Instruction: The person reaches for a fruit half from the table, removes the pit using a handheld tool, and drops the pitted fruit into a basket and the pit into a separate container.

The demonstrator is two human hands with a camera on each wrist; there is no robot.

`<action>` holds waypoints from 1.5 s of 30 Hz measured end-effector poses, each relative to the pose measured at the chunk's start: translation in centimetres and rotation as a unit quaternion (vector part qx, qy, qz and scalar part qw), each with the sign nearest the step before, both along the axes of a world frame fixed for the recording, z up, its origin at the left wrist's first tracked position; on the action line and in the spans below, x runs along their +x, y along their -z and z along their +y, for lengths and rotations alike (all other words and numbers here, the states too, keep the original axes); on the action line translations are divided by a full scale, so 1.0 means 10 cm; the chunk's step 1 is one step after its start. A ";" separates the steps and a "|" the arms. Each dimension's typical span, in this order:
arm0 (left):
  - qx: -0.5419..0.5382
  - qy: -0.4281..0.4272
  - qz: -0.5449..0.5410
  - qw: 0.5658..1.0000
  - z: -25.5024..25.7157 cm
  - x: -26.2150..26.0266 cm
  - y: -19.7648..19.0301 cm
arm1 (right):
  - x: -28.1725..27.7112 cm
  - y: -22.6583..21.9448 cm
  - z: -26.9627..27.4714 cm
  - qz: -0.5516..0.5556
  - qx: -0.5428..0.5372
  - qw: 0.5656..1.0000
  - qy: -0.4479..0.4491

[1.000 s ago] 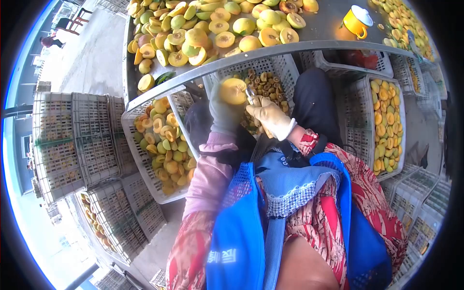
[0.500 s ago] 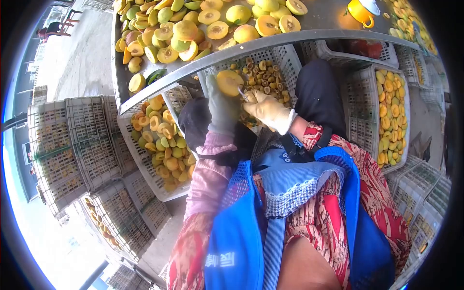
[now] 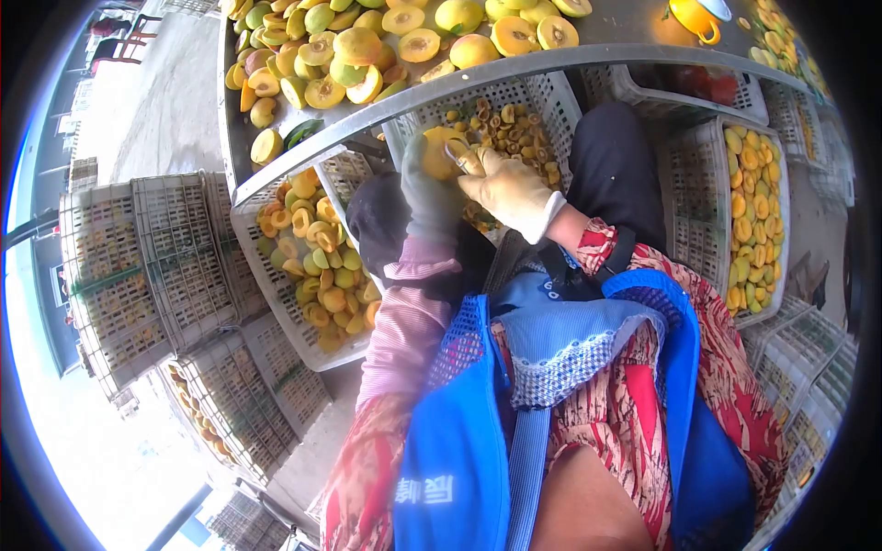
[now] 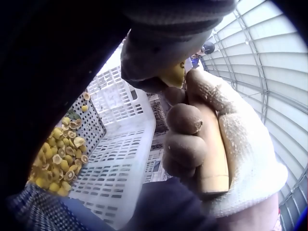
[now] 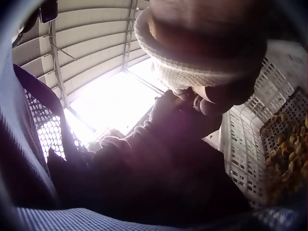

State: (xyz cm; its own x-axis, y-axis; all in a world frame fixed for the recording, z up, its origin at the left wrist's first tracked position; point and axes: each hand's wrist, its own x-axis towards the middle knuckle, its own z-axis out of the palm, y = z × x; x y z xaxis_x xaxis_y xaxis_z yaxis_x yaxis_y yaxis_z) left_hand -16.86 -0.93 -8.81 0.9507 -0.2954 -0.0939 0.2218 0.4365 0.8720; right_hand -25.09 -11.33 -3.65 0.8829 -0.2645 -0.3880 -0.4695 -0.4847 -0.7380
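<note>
In the head view my gloved left hand (image 3: 432, 197) holds a yellow peach half (image 3: 443, 151) above a crate between the knees. My right hand (image 3: 511, 193), in a cream glove, grips a pitting tool (image 3: 470, 163) with its metal end right at the peach. The left wrist view shows the tool's round wooden handle (image 4: 214, 161) with the right fingers curled around it. A small part of the yellow fruit (image 4: 174, 77) shows under the left glove there. The right wrist view is dark, with the hands mostly in shadow.
A metal table (image 3: 606, 41) ahead carries many peach halves and a yellow mug (image 3: 696, 20). Below its edge, the white crate (image 3: 559, 92) contains brown pits (image 3: 514, 129). Crates of fruit stand at left (image 3: 266, 230) and right (image 3: 703, 184). Stacked crates (image 3: 110, 275) stand further left.
The right hand has turned and moved the tool closer over the peach half. The peach half has tilted in the left hand, and its cut face shows less. The head view has shifted slightly.
</note>
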 end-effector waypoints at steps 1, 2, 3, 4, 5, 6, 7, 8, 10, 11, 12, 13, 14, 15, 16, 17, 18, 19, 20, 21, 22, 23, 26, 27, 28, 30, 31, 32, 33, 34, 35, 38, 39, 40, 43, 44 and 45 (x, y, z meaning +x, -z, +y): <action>0.034 -0.007 -0.035 0.999 0.00 0.00 0.03 | 0.02 -0.04 0.00 0.018 -0.017 1.000 -0.012; 0.049 -0.015 -0.054 0.997 0.00 0.00 0.03 | 0.02 0.12 0.00 -0.004 -0.047 0.998 -0.049; 0.065 -0.023 -0.073 0.995 0.00 0.00 0.04 | 0.03 0.27 0.00 -0.028 -0.077 0.993 -0.083; 0.064 -0.029 -0.075 0.995 -0.01 -0.01 0.01 | 0.04 0.32 0.01 -0.029 -0.081 0.993 -0.086; 0.054 -0.033 -0.058 0.996 -0.03 -0.02 -0.02 | 0.04 0.37 0.02 -0.035 -0.077 0.993 -0.085; 0.043 -0.037 -0.041 0.998 -0.05 -0.03 -0.05 | 0.04 0.43 0.04 -0.041 -0.073 0.993 -0.083; 0.023 -0.037 -0.005 0.999 -0.07 -0.04 -0.08 | 0.04 0.47 0.05 -0.051 -0.062 0.994 -0.075; 0.002 -0.038 0.030 0.999 -0.09 -0.05 -0.12 | 0.04 0.50 0.06 -0.055 -0.053 0.994 -0.076; 0.029 -0.054 0.058 0.996 -0.14 -0.09 -0.25 | 0.03 0.52 0.06 -0.056 -0.038 0.994 -0.086; 0.043 -0.062 0.072 0.995 -0.14 -0.11 -0.28 | 0.03 0.50 0.06 -0.055 -0.034 0.993 -0.100; 0.055 -0.061 0.059 0.995 -0.12 -0.12 -0.27 | 0.03 0.47 0.06 -0.054 -0.030 0.992 -0.113; 0.066 -0.061 0.046 0.995 -0.11 -0.12 -0.26 | 0.03 0.41 0.04 -0.056 -0.030 0.989 -0.130; 0.059 -0.050 0.052 0.996 -0.09 -0.12 -0.25 | 0.02 0.41 0.03 -0.055 -0.027 0.988 -0.140; 0.053 -0.038 0.058 0.996 -0.07 -0.11 -0.24 | 0.02 0.40 0.02 -0.053 -0.024 0.987 -0.150; 0.030 -0.015 0.083 0.996 -0.05 -0.08 -0.23 | 0.02 0.41 0.00 -0.049 -0.019 0.987 -0.152; 0.006 0.007 0.107 0.994 -0.04 -0.05 -0.21 | 0.02 0.41 -0.01 -0.041 -0.004 0.988 -0.146; 0.039 0.004 0.069 0.997 -0.05 -0.03 -0.20 | 0.03 0.41 -0.03 -0.033 0.010 0.990 -0.139; 0.072 0.001 0.030 0.997 -0.07 -0.01 -0.18 | 0.03 0.40 -0.03 -0.021 0.034 0.992 -0.123; 0.104 -0.002 -0.009 0.995 -0.09 -0.01 -0.19 | 0.03 0.39 -0.03 -0.009 0.057 0.993 -0.107; 0.062 0.009 0.028 0.998 -0.09 -0.02 -0.22 | 0.03 0.39 -0.04 -0.018 0.038 0.993 -0.109; 0.019 0.019 0.064 0.998 -0.09 -0.01 -0.30 | 0.02 0.40 -0.05 -0.028 0.017 0.993 -0.111; -0.024 0.029 0.098 0.994 -0.10 -0.02 -0.36 | 0.03 0.47 -0.05 -0.041 0.017 0.993 -0.112; 0.024 0.003 0.021 0.999 -0.07 -0.08 -0.20 | 0.03 0.73 -0.03 -0.070 0.034 0.990 -0.119; 0.007 -0.009 0.055 0.998 -0.07 -0.09 -0.19 | 0.03 0.77 -0.02 -0.071 0.031 0.989 -0.127; -0.008 -0.021 0.090 0.996 -0.07 -0.11 -0.20 | 0.02 0.71 -0.01 -0.060 0.006 0.987 -0.147; 0.062 -0.036 0.023 0.997 -0.02 -0.07 -0.02 | 0.00 0.58 0.01 -0.012 -0.015 0.989 -0.146; 0.150 -0.053 -0.074 0.984 0.01 -0.02 0.16 | 0.01 0.30 0.01 0.024 -0.012 0.992 -0.123; 0.053 -0.042 0.037 0.997 -0.04 -0.01 0.04 | 0.01 0.16 0.01 0.062 -0.010 0.993 -0.099; -0.045 -0.028 0.151 0.987 -0.06 -0.02 -0.02 | 0.02 0.21 0.02 0.067 -0.006 0.993 -0.100; 0.031 -0.036 0.077 0.996 -0.04 0.00 0.06 | 0.06 0.25 0.01 0.071 -0.002 0.992 -0.100; 0.106 -0.043 0.002 0.993 -0.04 0.03 0.13 | 0.08 0.27 0.01 0.075 0.001 0.992 -0.100; 0.161 -0.061 0.054 0.984 -0.05 0.02 0.06 | 0.13 0.06 -0.03 0.128 0.049 0.985 -0.107; 0.150 -0.067 0.115 0.980 -0.06 0.02 -0.02 | 0.15 0.01 -0.02 0.138 0.060 0.983 -0.105; 0.150 -0.059 0.090 0.983 -0.05 0.04 0.04 | 0.17 0.02 0.00 0.148 0.043 0.984 -0.091; 0.153 -0.040 0.026 0.987 -0.02 0.09 0.23 | 0.10 0.17 -0.07 0.096 -0.096 0.980 -0.143; 0.153 -0.037 0.014 0.987 0.00 0.08 0.25 | 0.11 0.13 -0.08 0.096 -0.087 0.981 -0.146; 0.154 -0.033 0.003 0.988 0.02 0.06 0.27 | 0.11 0.23 -0.06 0.083 -0.069 0.983 -0.149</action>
State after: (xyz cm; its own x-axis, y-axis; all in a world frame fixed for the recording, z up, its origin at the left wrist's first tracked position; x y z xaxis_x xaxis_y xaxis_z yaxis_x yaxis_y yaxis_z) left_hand -16.24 -0.77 -11.50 0.9661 -0.1901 -0.1746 0.2067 0.1650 0.9644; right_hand -23.99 -11.97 -5.99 0.8569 -0.0636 -0.5115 -0.3997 -0.7085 -0.5816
